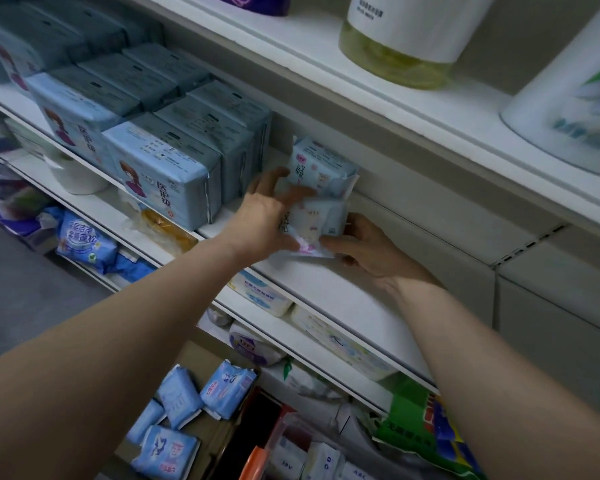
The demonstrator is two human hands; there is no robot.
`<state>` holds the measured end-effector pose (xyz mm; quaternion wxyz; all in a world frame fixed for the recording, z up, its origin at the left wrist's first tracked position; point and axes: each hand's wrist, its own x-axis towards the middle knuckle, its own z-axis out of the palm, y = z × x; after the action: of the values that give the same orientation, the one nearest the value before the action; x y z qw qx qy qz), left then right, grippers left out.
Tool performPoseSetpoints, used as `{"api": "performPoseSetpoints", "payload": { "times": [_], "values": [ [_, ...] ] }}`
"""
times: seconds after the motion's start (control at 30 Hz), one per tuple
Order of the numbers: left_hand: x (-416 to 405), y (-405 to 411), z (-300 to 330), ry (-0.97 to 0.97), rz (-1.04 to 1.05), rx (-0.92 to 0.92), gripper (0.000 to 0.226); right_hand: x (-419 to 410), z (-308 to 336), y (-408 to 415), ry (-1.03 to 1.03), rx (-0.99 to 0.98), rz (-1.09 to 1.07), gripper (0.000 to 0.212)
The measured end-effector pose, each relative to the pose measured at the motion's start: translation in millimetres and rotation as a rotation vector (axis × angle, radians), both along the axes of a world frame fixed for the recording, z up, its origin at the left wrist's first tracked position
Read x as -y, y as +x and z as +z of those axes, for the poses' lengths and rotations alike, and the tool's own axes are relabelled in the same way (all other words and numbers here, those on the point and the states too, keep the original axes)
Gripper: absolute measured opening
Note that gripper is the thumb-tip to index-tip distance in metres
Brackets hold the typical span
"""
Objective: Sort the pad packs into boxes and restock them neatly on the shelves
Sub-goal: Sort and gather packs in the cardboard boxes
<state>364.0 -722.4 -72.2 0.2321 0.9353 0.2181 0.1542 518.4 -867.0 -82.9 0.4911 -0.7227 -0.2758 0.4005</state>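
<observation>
Pale-blue plastic is crinkling under my fingers as I am holding two small pad packs on the white shelf (343,299), in the gap between the row of big blue packs (174,168) and the shelf's back wall. My left hand (267,216) is reaching in from the left, its fingers spread and curling over the front of the near pack (317,223), with the fingertips stretching up against the far pack (321,166). My right hand (364,247) is coming in from the right and underneath, thumb and fingers pinching the lower right corner of the near pack, where a pink-and-white edge is showing. The far pack is standing upright, close to the back wall; the near one is leaning in front of it and touching it, its lower edge just off or barely on the shelf board, I cannot tell which.

Above, a jar of yellowish liquid (406,39) and a white tub (568,105) are sitting on the upper shelf. Below, more soft packs are lying on the lower shelves, and down on the floor a cardboard box (201,358) is holding several loose light-blue packs (227,393). A green printed bag (416,420) is lying to the right of it
</observation>
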Motion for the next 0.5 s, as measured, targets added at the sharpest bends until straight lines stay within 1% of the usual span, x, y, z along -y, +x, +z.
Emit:
{"api": "performPoseSetpoints", "payload": {
  "times": [0.07, 0.1, 0.17, 0.23, 0.3, 0.4, 0.43, 0.5],
  "values": [
    [0, 3, -6, -0.125, 0.113, 0.106, 0.099, -5, 0, 5, 0.033, -0.017, -0.098, 0.031],
    [0, 4, -8, -0.166, 0.141, 0.138, 0.100, -7, 0, 7, 0.034, -0.025, -0.109, 0.032],
    [2, 6, -9, -0.185, 0.159, 0.155, 0.099, -10, 0, 9, 0.011, -0.015, -0.091, 0.045],
    [2, 7, -10, -0.195, 0.171, 0.171, 0.106, -10, -2, 11, -0.023, -0.006, -0.048, 0.057],
    [2, 9, -13, -0.162, 0.190, 0.160, 0.110, -9, -5, 11, -0.024, -0.025, 0.005, 0.056],
    [2, 12, -21, -0.120, 0.331, 0.167, 0.102, -14, -12, 10, 0.015, 0.012, -0.041, 0.060],
    [2, 15, -24, -0.173, 0.393, 0.188, 0.096, -17, -13, 9, 0.019, 0.041, -0.077, 0.059],
    [0, 22, -29, -0.349, 0.458, 0.237, 0.085, -24, -14, 7, 0.003, 0.114, -0.151, 0.055]
  ]
}}
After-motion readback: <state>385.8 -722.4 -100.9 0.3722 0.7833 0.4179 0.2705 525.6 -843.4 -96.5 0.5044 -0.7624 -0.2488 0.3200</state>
